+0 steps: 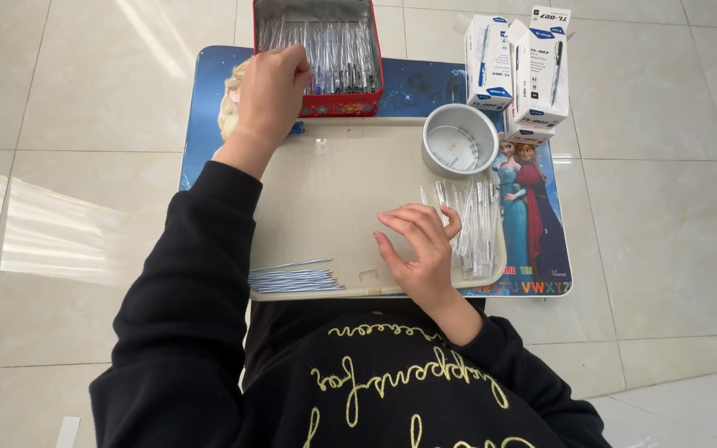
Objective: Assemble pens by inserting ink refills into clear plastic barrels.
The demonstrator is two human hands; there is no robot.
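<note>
The left hand [271, 87] reaches forward to the near left corner of a red rectangular tin [319, 54], fingers curled down over its rim and into the clear pen barrels [334, 54] packed inside; whether it pinches one I cannot tell, since the fingertips are hidden. The right hand [419, 249] hovers low over the right part of a beige tray [325, 191], fingers loosely spread and bent, holding nothing, its fingertips just beside a loose heap of transparent plastic pen barrels [473, 224] lying lengthwise along the tray's right edge. At the tray's near left corner lies a neat bundle of thin blue-tipped ink refills [292, 278], well apart from both hands. A round grey metal tin [459, 139], shallow and open, sits at the tray's far right corner, touching the top of the heap. Two white-and-blue cardboard pen boxes [524, 66] stand upright just beyond it, flaps open. All this rests on a small counter [209, 91] with a glossy blue cartoon-printed top and rounded corners, set on a pale, shiny tiled floor [85, 99]. The tray's smooth middle is bare between the hands, and the tray's near edge overhangs the black-sleeved lap.
</note>
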